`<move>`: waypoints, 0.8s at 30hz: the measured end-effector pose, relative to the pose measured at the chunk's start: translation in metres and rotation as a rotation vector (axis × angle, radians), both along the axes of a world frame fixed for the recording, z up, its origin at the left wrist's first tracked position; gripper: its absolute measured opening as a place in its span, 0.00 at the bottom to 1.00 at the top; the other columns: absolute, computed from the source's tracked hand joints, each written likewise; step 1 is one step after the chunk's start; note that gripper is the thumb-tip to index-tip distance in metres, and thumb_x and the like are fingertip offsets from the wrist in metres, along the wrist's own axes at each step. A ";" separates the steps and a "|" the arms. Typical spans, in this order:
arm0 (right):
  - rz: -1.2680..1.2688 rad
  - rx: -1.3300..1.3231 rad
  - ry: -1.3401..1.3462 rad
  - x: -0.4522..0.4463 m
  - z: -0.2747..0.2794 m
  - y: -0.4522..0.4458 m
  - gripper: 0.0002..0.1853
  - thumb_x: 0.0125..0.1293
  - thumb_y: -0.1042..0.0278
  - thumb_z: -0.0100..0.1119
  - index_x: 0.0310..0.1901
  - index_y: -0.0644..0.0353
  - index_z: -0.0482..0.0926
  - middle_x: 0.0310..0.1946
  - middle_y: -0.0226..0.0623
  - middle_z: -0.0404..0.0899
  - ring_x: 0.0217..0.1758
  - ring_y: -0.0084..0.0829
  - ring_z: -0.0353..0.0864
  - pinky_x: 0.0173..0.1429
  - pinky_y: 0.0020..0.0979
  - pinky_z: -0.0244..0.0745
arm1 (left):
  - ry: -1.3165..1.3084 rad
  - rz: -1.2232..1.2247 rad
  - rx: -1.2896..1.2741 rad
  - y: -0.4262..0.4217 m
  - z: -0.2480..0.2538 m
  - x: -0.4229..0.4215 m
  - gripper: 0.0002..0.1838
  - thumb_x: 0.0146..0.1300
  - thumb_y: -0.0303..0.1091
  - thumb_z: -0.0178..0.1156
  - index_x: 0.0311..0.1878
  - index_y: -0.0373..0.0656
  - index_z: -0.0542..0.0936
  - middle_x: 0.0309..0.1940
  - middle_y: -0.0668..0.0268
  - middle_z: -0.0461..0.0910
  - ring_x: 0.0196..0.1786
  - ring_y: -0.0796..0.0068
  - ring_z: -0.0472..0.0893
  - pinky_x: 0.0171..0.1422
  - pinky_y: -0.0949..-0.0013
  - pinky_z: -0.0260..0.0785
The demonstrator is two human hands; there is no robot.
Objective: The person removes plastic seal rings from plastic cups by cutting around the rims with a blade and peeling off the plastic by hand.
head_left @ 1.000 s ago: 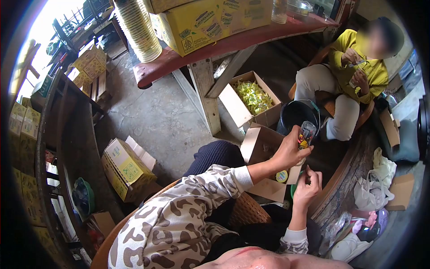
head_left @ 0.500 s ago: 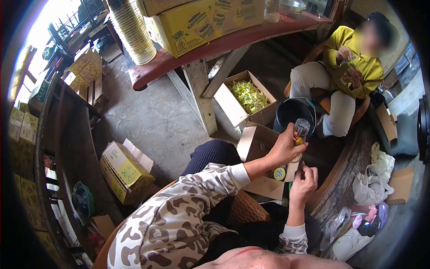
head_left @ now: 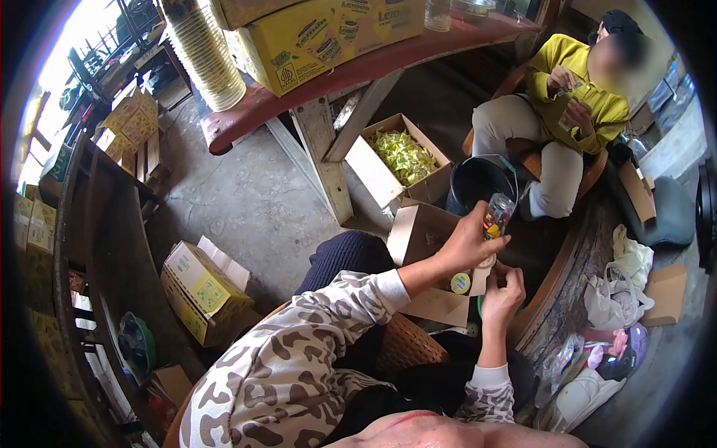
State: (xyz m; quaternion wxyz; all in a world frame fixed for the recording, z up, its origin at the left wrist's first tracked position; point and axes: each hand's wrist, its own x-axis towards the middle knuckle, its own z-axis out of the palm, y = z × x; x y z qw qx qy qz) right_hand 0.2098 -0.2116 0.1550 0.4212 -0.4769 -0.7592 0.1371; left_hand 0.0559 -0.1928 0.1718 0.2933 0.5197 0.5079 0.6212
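My left hand (head_left: 472, 237) is wrapped round a clear plastic jar (head_left: 497, 213) with small red, yellow and dark pieces inside. The jar is tilted, its pale end (head_left: 487, 262) pointing down toward my right hand. Just below that end is my right hand (head_left: 503, 297), its fingers bent and pinched together; what they hold is hidden. An open cardboard box (head_left: 420, 231) lies under and beside my hands. A round yellow-and-green labelled piece (head_left: 460, 283) shows close to its flap (head_left: 435, 306).
A black bucket (head_left: 478, 179) and a box of yellow-green wrapped packets (head_left: 404, 155) stand beyond my hands. Another person (head_left: 579, 101) sits at the upper right, handling a clear container. A red-topped table (head_left: 358, 63) bears yellow cartons (head_left: 321, 45) and stacked cups (head_left: 203, 60).
The view has shifted slightly, so everything sits a little further left. My left hand keeps its hold on the jar, and my right hand stays just below it.
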 end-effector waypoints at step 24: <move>0.016 0.247 -0.042 0.005 0.019 -0.006 0.12 0.51 0.84 0.66 0.37 0.58 0.83 0.29 0.34 0.72 0.33 0.37 0.77 0.36 0.37 0.74 | -0.009 -0.025 -0.023 -0.001 0.017 -0.021 0.24 0.57 0.31 0.69 0.54 0.36 0.72 0.42 0.57 0.83 0.44 0.70 0.81 0.51 0.65 0.74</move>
